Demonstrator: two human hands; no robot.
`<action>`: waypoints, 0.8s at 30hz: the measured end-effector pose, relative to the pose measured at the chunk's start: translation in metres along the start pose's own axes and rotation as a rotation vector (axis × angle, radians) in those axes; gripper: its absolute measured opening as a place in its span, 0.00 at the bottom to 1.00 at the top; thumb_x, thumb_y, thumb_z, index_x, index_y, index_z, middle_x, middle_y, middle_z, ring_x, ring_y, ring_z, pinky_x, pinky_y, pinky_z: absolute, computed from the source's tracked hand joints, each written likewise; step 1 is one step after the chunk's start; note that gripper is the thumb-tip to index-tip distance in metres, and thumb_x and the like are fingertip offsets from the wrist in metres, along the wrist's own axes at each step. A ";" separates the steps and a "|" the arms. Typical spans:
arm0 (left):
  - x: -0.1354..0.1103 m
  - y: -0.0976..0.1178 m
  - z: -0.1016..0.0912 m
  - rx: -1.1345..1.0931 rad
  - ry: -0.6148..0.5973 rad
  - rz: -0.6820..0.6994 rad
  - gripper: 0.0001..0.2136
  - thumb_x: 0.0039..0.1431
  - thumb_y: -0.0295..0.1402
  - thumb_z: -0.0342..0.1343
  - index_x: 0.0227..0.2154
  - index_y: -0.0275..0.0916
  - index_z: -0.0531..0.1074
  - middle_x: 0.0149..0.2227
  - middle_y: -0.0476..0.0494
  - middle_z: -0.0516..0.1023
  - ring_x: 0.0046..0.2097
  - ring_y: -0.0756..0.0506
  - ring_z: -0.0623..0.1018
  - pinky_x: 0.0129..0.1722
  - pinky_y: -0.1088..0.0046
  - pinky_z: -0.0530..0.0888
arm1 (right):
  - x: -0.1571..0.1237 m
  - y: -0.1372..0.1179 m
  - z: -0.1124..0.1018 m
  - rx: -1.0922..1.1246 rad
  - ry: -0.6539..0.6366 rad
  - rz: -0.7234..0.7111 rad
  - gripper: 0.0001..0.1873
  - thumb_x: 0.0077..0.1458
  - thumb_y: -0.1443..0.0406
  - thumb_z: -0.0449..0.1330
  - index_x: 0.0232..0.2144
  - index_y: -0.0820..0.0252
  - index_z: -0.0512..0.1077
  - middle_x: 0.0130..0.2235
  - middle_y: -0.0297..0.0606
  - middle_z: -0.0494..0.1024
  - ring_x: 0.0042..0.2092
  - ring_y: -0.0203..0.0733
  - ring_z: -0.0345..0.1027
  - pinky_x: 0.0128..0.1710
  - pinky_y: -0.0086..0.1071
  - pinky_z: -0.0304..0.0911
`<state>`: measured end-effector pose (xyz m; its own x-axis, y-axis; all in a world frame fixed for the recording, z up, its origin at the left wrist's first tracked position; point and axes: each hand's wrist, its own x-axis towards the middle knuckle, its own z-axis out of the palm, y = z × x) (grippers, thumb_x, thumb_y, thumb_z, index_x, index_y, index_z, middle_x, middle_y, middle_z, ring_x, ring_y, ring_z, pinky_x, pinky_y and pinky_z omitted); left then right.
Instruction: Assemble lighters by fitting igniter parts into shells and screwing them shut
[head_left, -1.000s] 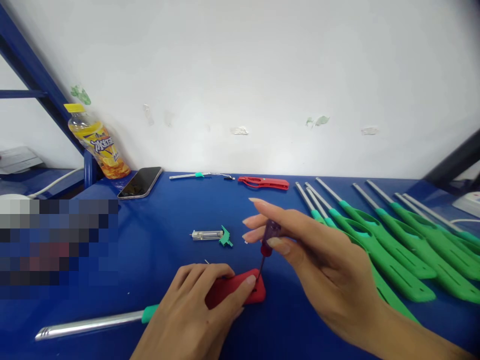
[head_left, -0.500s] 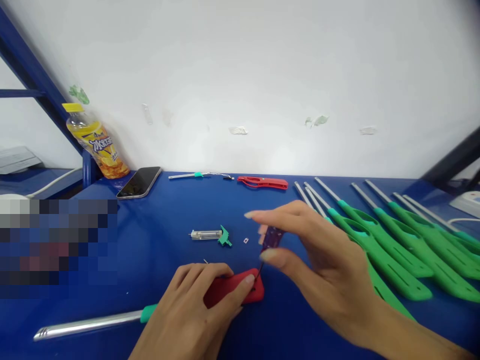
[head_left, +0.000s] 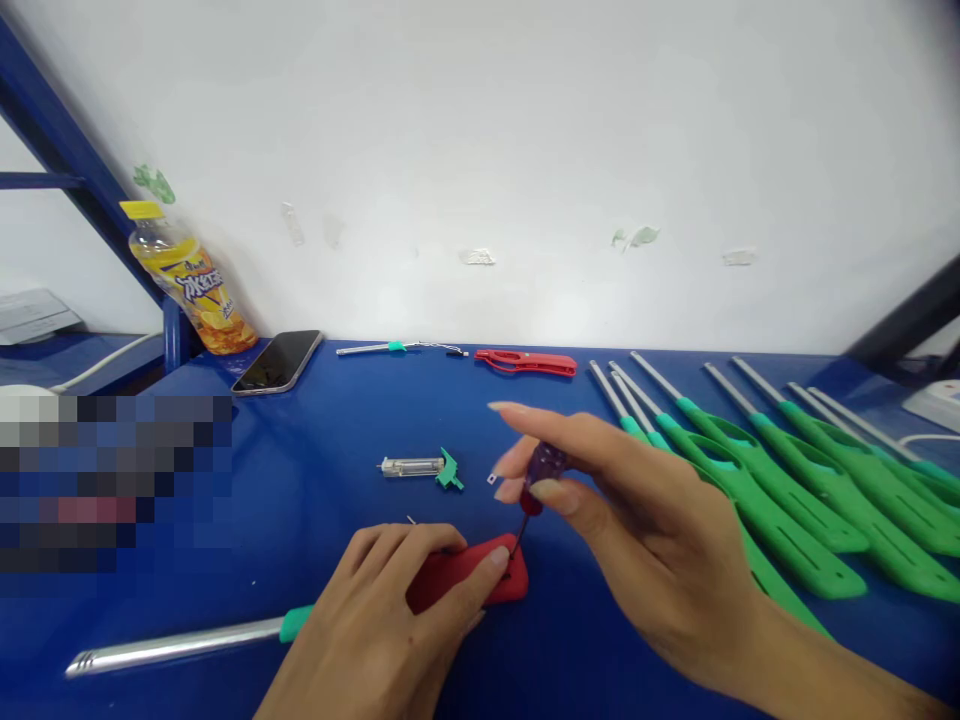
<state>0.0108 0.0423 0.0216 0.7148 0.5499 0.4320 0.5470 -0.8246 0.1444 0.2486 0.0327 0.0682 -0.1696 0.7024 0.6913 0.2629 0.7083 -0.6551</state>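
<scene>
Under my left hand (head_left: 390, 610), a lighter with a red handle (head_left: 499, 580) is pressed against the blue table. Its silver barrel (head_left: 187, 640) with a teal collar sticks out to the left. My right hand (head_left: 637, 530) grips a small screwdriver (head_left: 544, 470) with a dark purple handle, thumb and fingers round it. The screwdriver's tip meets the red handle's right end, beside my left thumb. Beyond my hands lie a clear gas tank with a green piece (head_left: 424, 468) and a tiny pale square part (head_left: 491, 479).
Several green long lighters (head_left: 795, 490) lie on the right. Along the back are a red handle shell (head_left: 525, 362), a thin metal rod with wires (head_left: 375, 348), a phone (head_left: 277, 362) and a drink bottle (head_left: 195, 285). A white wall (head_left: 480, 150) rises behind the table.
The fingers of my right hand have shifted round the screwdriver, showing more of its handle. My left hand and the red handle stay in place.
</scene>
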 end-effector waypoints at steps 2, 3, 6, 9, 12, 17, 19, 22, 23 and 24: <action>-0.001 0.000 0.000 0.006 0.003 -0.003 0.25 0.72 0.23 0.53 0.67 0.52 0.68 0.52 0.43 0.78 0.47 0.41 0.78 0.46 0.62 0.79 | 0.001 0.000 0.000 -0.015 0.032 -0.010 0.23 0.68 0.74 0.63 0.60 0.47 0.76 0.45 0.31 0.82 0.43 0.36 0.75 0.46 0.32 0.74; -0.001 0.000 0.000 0.010 0.002 0.001 0.25 0.72 0.24 0.53 0.67 0.52 0.68 0.52 0.43 0.78 0.47 0.41 0.78 0.46 0.61 0.80 | 0.001 -0.001 -0.001 -0.032 0.039 -0.021 0.22 0.67 0.73 0.65 0.58 0.47 0.77 0.44 0.31 0.82 0.43 0.37 0.75 0.45 0.33 0.74; -0.001 -0.001 0.000 0.011 0.011 0.020 0.24 0.72 0.24 0.53 0.66 0.52 0.69 0.53 0.42 0.78 0.47 0.41 0.79 0.46 0.61 0.80 | 0.002 -0.002 -0.002 -0.068 -0.002 -0.031 0.24 0.70 0.73 0.60 0.62 0.47 0.74 0.52 0.36 0.82 0.48 0.39 0.77 0.48 0.35 0.76; -0.001 -0.001 0.000 0.006 0.004 0.011 0.25 0.71 0.24 0.53 0.66 0.52 0.69 0.53 0.42 0.78 0.47 0.41 0.79 0.46 0.62 0.80 | 0.002 -0.003 -0.002 -0.028 -0.024 -0.038 0.27 0.71 0.76 0.55 0.66 0.49 0.71 0.53 0.36 0.82 0.50 0.39 0.77 0.49 0.35 0.77; -0.001 0.000 -0.001 -0.005 0.002 0.004 0.25 0.72 0.24 0.52 0.66 0.53 0.69 0.52 0.43 0.78 0.47 0.41 0.78 0.46 0.61 0.80 | 0.003 -0.006 -0.001 -0.032 0.032 -0.056 0.23 0.66 0.75 0.64 0.57 0.49 0.78 0.44 0.32 0.83 0.43 0.36 0.76 0.44 0.31 0.77; -0.001 0.001 -0.001 0.002 0.016 -0.004 0.24 0.73 0.24 0.52 0.66 0.52 0.69 0.52 0.43 0.78 0.47 0.41 0.78 0.46 0.61 0.79 | 0.004 -0.005 -0.002 -0.066 -0.032 -0.032 0.26 0.70 0.75 0.58 0.65 0.48 0.72 0.53 0.36 0.81 0.48 0.38 0.78 0.48 0.33 0.78; -0.001 0.000 -0.001 0.000 0.017 0.011 0.24 0.72 0.24 0.53 0.66 0.51 0.69 0.52 0.43 0.78 0.47 0.41 0.78 0.46 0.63 0.79 | 0.004 -0.005 -0.003 -0.044 -0.031 -0.026 0.28 0.71 0.76 0.56 0.67 0.48 0.70 0.52 0.35 0.82 0.47 0.37 0.78 0.48 0.34 0.78; -0.001 -0.001 0.000 -0.005 0.018 0.012 0.24 0.72 0.24 0.52 0.66 0.53 0.69 0.52 0.43 0.78 0.47 0.41 0.79 0.46 0.63 0.80 | 0.005 -0.005 -0.003 -0.078 0.029 -0.042 0.21 0.66 0.74 0.65 0.57 0.49 0.77 0.42 0.32 0.81 0.41 0.37 0.75 0.42 0.32 0.77; -0.001 -0.001 0.000 -0.005 0.018 0.004 0.24 0.72 0.24 0.52 0.66 0.53 0.69 0.52 0.43 0.78 0.47 0.41 0.79 0.46 0.62 0.80 | 0.005 -0.005 -0.003 -0.108 0.040 -0.056 0.18 0.65 0.73 0.67 0.53 0.50 0.79 0.41 0.33 0.80 0.41 0.37 0.74 0.41 0.31 0.76; -0.001 -0.001 0.000 -0.005 0.016 0.001 0.24 0.72 0.25 0.52 0.65 0.54 0.70 0.52 0.43 0.78 0.47 0.41 0.79 0.46 0.62 0.80 | 0.005 -0.004 -0.003 -0.139 0.034 -0.063 0.17 0.65 0.72 0.67 0.52 0.51 0.78 0.42 0.33 0.80 0.42 0.37 0.74 0.42 0.31 0.76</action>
<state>0.0094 0.0423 0.0213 0.7079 0.5471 0.4467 0.5443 -0.8256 0.1487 0.2496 0.0329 0.0754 -0.1583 0.6520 0.7415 0.3821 0.7329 -0.5629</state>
